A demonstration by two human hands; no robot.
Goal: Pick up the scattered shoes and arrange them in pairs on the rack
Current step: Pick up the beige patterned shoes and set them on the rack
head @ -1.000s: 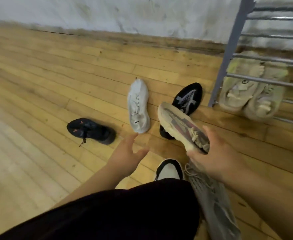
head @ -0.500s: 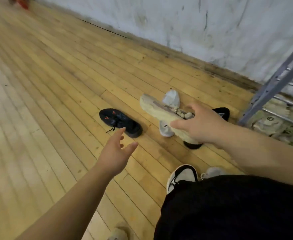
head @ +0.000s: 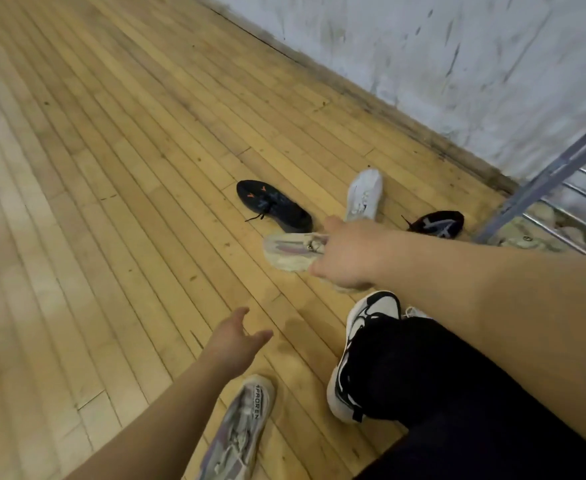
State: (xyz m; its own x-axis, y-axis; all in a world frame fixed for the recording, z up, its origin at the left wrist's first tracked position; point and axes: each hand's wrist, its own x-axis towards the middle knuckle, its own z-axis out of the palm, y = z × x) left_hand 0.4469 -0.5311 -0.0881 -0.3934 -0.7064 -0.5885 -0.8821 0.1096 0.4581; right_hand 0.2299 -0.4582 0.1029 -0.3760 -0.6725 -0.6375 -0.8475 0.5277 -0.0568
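The right hand grips a beige shoe, toe pointing left, while the left hand, fingers spread and empty, hovers just past the heel of what looks like its mate, lying near-to-far below that nearer hand.

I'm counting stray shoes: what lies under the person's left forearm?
A pale lilac-and-cream sneaker lies on the wooden floor, its heel tab lettered black; the forearm covers part of one side, and the toe leaves the frame.
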